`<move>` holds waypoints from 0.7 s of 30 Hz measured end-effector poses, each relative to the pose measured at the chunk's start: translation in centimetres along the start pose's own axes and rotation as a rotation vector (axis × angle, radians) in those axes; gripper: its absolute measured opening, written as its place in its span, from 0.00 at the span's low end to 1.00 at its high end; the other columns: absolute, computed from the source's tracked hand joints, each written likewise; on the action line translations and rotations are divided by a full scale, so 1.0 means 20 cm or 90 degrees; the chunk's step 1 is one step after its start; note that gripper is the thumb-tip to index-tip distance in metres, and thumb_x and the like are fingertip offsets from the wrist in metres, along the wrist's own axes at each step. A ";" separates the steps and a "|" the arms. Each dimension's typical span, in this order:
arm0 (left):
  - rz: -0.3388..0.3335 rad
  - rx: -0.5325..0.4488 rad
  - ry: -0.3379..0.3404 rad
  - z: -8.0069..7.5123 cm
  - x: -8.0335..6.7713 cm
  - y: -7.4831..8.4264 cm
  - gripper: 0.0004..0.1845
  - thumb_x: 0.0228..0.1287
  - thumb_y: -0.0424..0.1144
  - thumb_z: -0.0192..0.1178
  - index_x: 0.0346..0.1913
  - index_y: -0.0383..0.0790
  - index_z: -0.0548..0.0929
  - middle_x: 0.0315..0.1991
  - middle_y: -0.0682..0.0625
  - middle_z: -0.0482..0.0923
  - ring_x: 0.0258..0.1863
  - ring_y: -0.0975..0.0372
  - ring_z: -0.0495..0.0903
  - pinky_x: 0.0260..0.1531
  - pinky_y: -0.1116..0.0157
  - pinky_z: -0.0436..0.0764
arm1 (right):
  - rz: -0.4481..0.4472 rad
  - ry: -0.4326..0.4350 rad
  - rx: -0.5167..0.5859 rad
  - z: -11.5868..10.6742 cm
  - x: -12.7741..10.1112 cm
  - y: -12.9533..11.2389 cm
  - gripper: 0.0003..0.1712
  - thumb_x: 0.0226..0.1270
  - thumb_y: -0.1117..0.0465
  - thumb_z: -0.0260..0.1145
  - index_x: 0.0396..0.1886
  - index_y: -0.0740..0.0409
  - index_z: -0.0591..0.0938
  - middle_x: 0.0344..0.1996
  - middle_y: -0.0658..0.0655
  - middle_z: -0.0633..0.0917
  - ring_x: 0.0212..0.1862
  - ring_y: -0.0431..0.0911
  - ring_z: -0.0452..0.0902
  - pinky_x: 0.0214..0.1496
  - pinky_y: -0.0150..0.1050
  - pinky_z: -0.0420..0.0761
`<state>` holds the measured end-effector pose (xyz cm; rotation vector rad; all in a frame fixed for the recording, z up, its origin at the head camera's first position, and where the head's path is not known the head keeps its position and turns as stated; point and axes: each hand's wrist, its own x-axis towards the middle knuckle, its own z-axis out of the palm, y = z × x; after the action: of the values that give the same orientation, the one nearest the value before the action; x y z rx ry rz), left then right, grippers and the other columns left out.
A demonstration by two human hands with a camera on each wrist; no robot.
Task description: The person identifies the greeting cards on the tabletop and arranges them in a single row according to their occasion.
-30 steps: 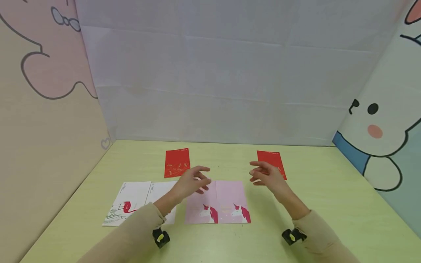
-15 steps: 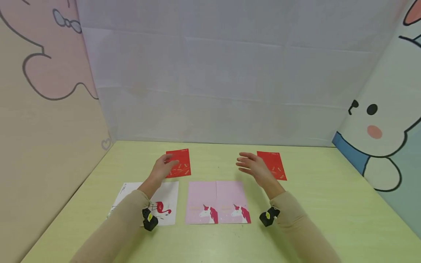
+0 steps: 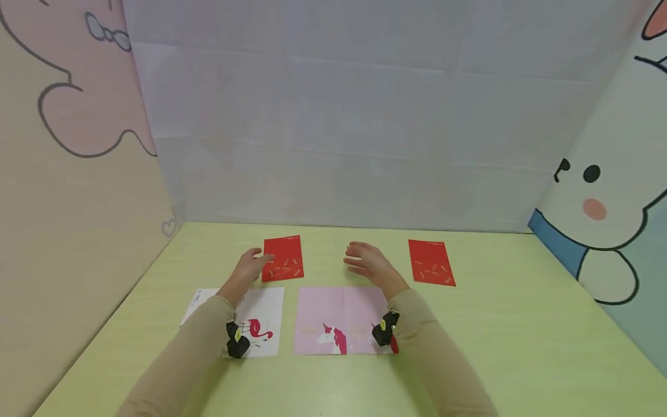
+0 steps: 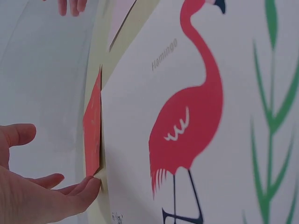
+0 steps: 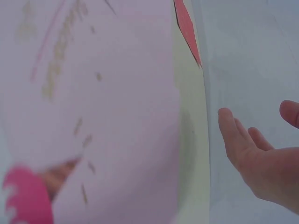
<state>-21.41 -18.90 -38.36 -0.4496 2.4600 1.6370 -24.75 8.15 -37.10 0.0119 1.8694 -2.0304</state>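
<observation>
A pale green table [image 3: 521,324] sits in front of me, walled by a grey sheet and cartoon panels. My left hand [image 3: 249,267] rests with relaxed fingers at the left edge of a red envelope [image 3: 283,258], fingertips touching its near corner, gripping nothing. The envelope is flat, bright red with small gold flecks, lying just beyond the white flamingo card [image 3: 255,324]. My right hand [image 3: 369,264] hovers open and empty above the far edge of the pink unicorn card [image 3: 341,318]. A second red envelope [image 3: 431,263] lies to its right.
</observation>
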 end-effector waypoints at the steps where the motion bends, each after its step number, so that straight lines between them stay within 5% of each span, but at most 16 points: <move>1: -0.001 -0.001 -0.001 0.00 0.00 0.00 0.34 0.64 0.46 0.48 0.66 0.32 0.49 0.63 0.35 0.49 0.57 0.43 0.57 0.55 0.48 0.59 | 0.001 -0.006 0.001 0.02 0.01 0.01 0.27 0.67 0.63 0.49 0.63 0.68 0.58 0.58 0.69 0.64 0.56 0.57 0.65 0.54 0.45 0.68; 11: 0.001 -0.010 0.012 0.02 -0.01 0.00 0.34 0.63 0.45 0.48 0.65 0.31 0.49 0.62 0.34 0.50 0.58 0.44 0.56 0.55 0.49 0.59 | 0.057 -0.010 0.037 0.27 0.08 0.10 0.26 0.65 0.62 0.51 0.62 0.66 0.61 0.57 0.69 0.64 0.56 0.57 0.64 0.53 0.46 0.68; 21: 0.005 -0.010 0.023 0.02 -0.01 0.00 0.33 0.63 0.44 0.49 0.65 0.31 0.50 0.62 0.33 0.50 0.58 0.44 0.56 0.54 0.51 0.62 | 0.073 -0.015 0.026 0.40 0.09 0.12 0.25 0.63 0.60 0.52 0.58 0.66 0.65 0.54 0.68 0.66 0.54 0.57 0.67 0.51 0.45 0.70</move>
<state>-21.29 -18.45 -38.54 -0.4773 2.4783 1.6676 -23.81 -0.07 -39.02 0.1042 1.7706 -1.9828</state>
